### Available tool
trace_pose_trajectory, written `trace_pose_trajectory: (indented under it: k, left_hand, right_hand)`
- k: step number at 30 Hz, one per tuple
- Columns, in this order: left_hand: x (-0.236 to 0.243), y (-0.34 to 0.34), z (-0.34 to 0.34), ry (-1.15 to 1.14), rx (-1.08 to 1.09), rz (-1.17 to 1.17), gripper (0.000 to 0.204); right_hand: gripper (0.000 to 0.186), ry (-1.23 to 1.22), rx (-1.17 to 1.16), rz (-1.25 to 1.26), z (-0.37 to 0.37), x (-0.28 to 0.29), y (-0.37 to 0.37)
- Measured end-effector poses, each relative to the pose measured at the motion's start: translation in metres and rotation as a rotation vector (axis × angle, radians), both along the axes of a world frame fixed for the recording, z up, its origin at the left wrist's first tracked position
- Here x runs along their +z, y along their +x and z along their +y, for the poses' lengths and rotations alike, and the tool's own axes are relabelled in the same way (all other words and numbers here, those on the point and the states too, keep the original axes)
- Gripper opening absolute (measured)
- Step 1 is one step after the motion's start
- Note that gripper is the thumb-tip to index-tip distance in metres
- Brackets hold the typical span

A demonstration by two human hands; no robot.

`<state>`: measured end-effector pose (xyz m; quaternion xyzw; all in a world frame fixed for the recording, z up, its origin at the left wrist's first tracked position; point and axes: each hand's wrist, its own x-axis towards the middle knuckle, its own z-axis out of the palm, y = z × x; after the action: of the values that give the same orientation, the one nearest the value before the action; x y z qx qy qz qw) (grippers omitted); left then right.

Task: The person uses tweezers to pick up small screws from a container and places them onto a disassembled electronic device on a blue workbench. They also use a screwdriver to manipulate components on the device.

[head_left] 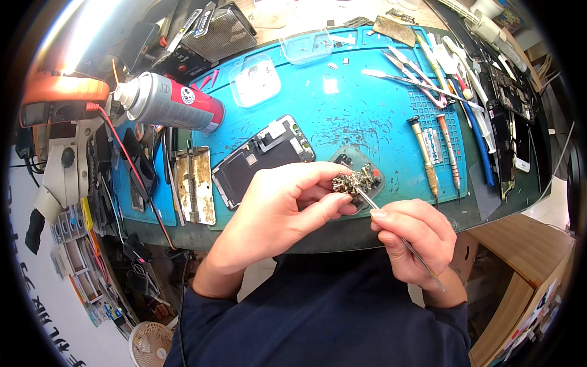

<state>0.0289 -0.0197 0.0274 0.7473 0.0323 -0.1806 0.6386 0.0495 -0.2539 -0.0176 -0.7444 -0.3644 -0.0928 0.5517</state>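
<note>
In front of me, my left hand (278, 211) pinches a bristling clump of tiny metal parts (351, 183), which look like small screws, between thumb and fingers. My right hand (417, 240) grips a thin metal tool (419, 259) like a pen; whether it is tweezers or a pick I cannot tell. The tool's tip touches the right side of the clump. Just below and behind the clump is a small clear plastic box (380, 191), partly hidden by it. A phone screen assembly (235, 175) lies face down on the blue work mat (367, 131), left of the clump.
A red and grey spray can (177, 103) leans at the left. Two clear trays, one the square tray (255, 81), are at the back. Scissors (422, 79), screwdrivers (452, 153) and brushes lie right. A corroded metal frame (195, 183) lies left; a wooden cabinet (526, 251) stands right.
</note>
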Motion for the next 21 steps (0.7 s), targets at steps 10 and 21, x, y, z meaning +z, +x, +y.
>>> trace_pose_trajectory:
  k: [10, 21]
  left_hand:
    - [0.0031, 0.0006, -0.0018, 0.003, -0.002, 0.006, 0.030]
    - [0.0018, 0.0009, -0.0025, 0.009, 0.002, -0.020, 0.028]
  right_hand:
    - [0.020, 0.020, -0.005, 0.010, 0.0003, -0.0006, -0.0006]
    - [0.019, 0.019, 0.007, 0.086, -0.0022, 0.0033, -0.0013]
